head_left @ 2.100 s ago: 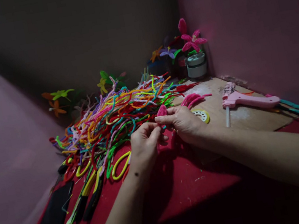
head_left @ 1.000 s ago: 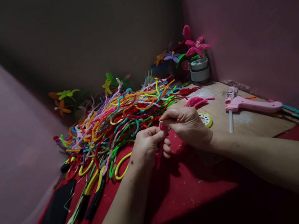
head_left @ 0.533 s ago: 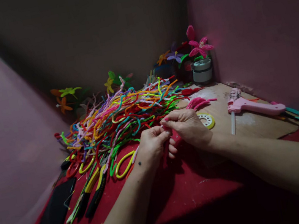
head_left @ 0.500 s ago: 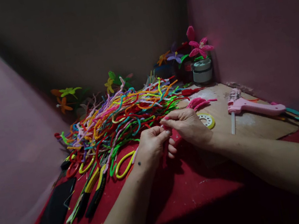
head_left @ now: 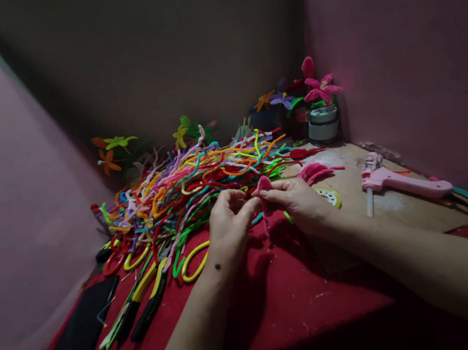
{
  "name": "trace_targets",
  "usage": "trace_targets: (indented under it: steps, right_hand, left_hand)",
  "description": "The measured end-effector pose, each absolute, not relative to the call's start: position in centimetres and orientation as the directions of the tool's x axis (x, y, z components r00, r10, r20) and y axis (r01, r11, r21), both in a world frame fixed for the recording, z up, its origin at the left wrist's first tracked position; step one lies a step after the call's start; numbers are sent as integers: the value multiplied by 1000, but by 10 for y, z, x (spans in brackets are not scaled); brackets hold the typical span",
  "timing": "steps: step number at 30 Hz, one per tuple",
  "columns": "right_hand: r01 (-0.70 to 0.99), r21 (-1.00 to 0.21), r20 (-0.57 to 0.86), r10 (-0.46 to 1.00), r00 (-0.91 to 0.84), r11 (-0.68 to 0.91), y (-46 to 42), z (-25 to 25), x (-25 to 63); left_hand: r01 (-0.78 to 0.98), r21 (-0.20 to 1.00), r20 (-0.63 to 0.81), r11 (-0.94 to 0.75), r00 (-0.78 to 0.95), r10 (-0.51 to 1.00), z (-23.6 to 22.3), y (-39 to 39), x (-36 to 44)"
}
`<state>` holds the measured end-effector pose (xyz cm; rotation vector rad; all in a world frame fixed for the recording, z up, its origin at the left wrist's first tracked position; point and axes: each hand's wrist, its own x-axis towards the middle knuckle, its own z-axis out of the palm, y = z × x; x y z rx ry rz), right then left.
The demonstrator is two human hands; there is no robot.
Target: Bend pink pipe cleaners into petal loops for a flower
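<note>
A pink pipe-cleaner petal (head_left: 264,184) is upright between my hands, with a thin twisted tail hanging below it. My right hand (head_left: 297,201) pinches the petal near its base between thumb and forefinger. My left hand (head_left: 229,219) is at the petal's left side, thumb and forefinger closed in against it; the exact contact is partly hidden. Right behind my right hand lies a bunch of pink pipe-cleaner petals (head_left: 316,172). A yellow-and-white tape spool (head_left: 333,197) is partly covered by that hand.
A large heap of coloured pipe cleaners (head_left: 198,175) lies behind my left hand. Yellow-and-black pliers (head_left: 149,298) and a black phone-like slab (head_left: 75,341) are at left. A pink glue gun (head_left: 402,180) rests on a board (head_left: 399,215). Flowers (head_left: 322,89) stand at the back.
The petal, mostly hidden by my fingers a second ago, now shows upright with its tail hanging down. My hands have drawn slightly apart, the left fingers loosening. The camera view has shifted slightly.
</note>
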<state>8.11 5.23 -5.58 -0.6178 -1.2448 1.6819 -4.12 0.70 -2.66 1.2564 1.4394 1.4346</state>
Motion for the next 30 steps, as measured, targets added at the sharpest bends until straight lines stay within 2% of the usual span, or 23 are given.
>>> trace_targets:
  steps: [2, 5, 7, 11, 16, 19, 21, 24, 26, 30]
  right_hand:
    - [-328, -939, 81, 863, -499, -102, 51, -54, 82]
    - [-260, -942, -11, 794, -608, -212, 46, -54, 83]
    - [-243, -937, -35, 756, -653, -253, 43, -56, 83]
    - [-231, -945, -25, 755, -655, -232, 42, -59, 81]
    - [-195, -955, -49, 766, -641, -225, 42, -59, 80]
    - [-179, -949, -85, 758, -647, -259, 41, -59, 79]
    - [-174, -939, -123, 765, -632, -295, 41, -59, 79]
    - [-175, -931, -150, 776, -613, -319, 40, -60, 78]
    - [-214, -921, -120, 761, -638, -325, 40, -60, 78]
    - [-263, -901, -65, 708, -703, -344, 40, -57, 78]
  left_hand:
    - [129, 981, 175, -145, -262, 949, -23, 6, -44]
    - [20, 996, 94, -92, -144, 985, -22, 5, -48]
    - [-4, 998, 64, -65, -132, 989, -24, 5, -50]
    - [22, 993, 115, -112, -198, 974, -25, 7, -52]
    - [38, 997, 76, -73, -72, 995, -23, 6, -49]
    - [170, 982, 100, -82, -99, 990, -29, 6, -47]
    - [355, 920, 238, -168, -163, 957, -34, 7, -46]
    - [604, 734, 491, -310, -158, 856, -41, 9, -46]
    - [649, 686, 533, -329, -140, 835, -42, 11, -48]
    - [575, 763, 455, -295, -154, 877, -41, 14, -52]
